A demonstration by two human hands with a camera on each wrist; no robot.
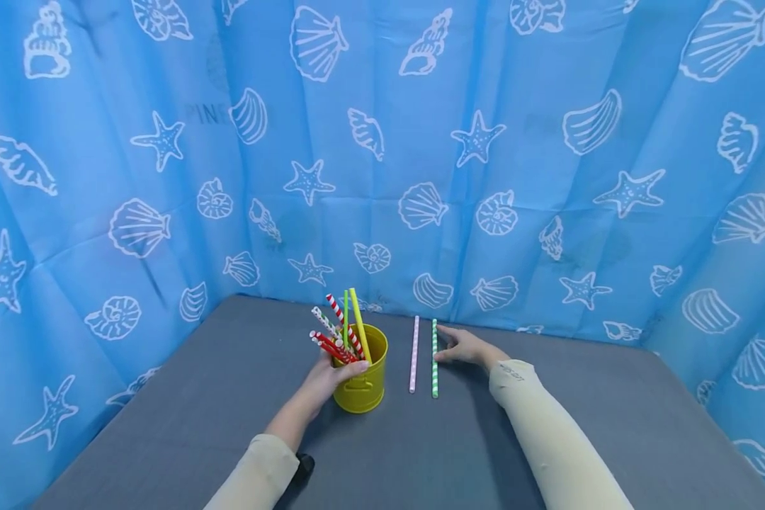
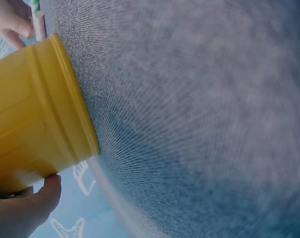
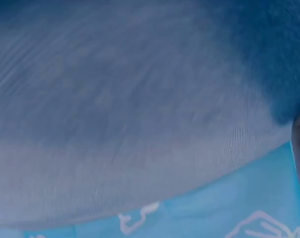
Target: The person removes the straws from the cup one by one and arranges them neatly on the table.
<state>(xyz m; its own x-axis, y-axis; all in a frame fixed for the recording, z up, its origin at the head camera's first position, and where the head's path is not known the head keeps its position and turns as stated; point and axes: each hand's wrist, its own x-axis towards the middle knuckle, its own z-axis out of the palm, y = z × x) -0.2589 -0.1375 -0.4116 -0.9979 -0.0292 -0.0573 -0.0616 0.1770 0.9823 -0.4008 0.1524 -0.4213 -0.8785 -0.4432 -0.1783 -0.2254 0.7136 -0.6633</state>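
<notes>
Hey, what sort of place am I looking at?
Probably an indoor tabletop setup, perhaps curtained off: a blue seashell-print curtain hangs behind and beside a grey table holding a yellow bucket of straws.

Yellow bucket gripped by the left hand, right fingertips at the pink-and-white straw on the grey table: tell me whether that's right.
Wrong straw: the head view shows the right hand at the green-and-white striped straw, not the pink-and-white straw.
</notes>
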